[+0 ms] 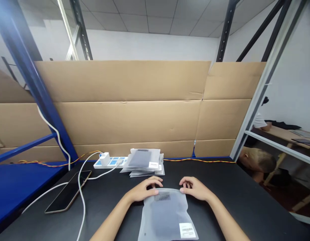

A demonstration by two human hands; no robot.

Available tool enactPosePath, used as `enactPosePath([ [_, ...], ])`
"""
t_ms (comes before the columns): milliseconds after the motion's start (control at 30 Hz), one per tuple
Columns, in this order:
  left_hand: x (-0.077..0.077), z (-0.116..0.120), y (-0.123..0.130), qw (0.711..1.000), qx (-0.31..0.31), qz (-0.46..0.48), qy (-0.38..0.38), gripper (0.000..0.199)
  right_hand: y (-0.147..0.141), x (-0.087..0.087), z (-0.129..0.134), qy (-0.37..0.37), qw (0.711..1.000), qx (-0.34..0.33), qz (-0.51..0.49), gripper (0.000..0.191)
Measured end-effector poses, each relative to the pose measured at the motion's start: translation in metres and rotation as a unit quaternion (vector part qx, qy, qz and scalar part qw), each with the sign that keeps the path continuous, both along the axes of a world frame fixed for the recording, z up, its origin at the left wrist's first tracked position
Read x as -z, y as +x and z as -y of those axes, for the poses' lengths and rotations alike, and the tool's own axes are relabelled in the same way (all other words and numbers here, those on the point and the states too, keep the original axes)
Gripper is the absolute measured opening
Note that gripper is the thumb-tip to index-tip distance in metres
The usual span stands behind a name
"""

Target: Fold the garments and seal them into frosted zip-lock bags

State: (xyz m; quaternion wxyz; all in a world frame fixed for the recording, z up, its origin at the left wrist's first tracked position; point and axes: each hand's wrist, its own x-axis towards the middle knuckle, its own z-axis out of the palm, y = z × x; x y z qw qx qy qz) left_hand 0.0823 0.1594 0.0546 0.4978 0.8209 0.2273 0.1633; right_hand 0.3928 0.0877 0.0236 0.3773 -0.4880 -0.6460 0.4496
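Note:
A frosted plastic bag (167,214) with a dark flat item inside lies on the black tabletop (107,207), a white label at its lower right. My left hand (144,190) is at the bag's top left corner, thumb on its edge and fingers curved beyond it. At the top right corner, my right hand (195,188) has its thumb against the edge and its fingers curled. Both hands pinch or press the bag's top edge. Behind them sits a stack of similar labelled bags (144,160).
A phone or tablet (69,192) lies at the left under a white cable. A power strip (112,162) with a white charger (104,158) stands by the cardboard wall (134,120). Blue and grey posts frame the table. People are visible beyond the right side.

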Motion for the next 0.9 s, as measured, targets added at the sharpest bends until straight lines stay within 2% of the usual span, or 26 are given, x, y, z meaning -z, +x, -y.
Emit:
enactPosePath([
  [100, -0.005, 0.002, 0.002, 0.999, 0.029, -0.027, -0.015, 0.035, -0.002, 0.002, 0.009, -0.010, 1.000, -0.006, -0.018, 0.030],
  [233, -0.013, 0.001, 0.016, 0.997, 0.043, -0.054, -0.034, 0.056, -0.024, 0.004, 0.012, 0.015, 0.996, 0.023, -0.080, 0.034],
  [367, -0.014, 0.006, 0.050, 0.998, -0.006, -0.055, -0.006, 0.035, -0.044, 0.004, 0.012, 0.039, 0.991, 0.029, -0.121, 0.036],
  [467, -0.007, 0.014, 0.076, 0.997, -0.055, -0.042, 0.018, 0.030, -0.051, 0.002, 0.014, 0.057, 0.988, 0.033, -0.138, 0.032],
  [567, 0.000, 0.018, 0.088, 0.995, -0.093, -0.027, 0.025, 0.025, -0.054, 0.002, 0.016, 0.075, 0.985, 0.057, -0.144, 0.030],
  [700, 0.000, 0.012, 0.077, 0.995, -0.097, -0.012, 0.015, 0.020, -0.046, 0.000, 0.012, 0.110, 0.975, 0.127, -0.148, 0.028],
  [833, -0.002, 0.000, 0.041, 0.994, -0.105, -0.010, -0.022, 0.022, -0.015, 0.001, 0.000, 0.140, 0.952, 0.232, -0.145, 0.030],
  [900, 0.000, -0.003, 0.024, 0.993, -0.106, -0.002, -0.058, 0.026, 0.001, 0.004, -0.004, 0.145, 0.946, 0.258, -0.131, 0.032],
])
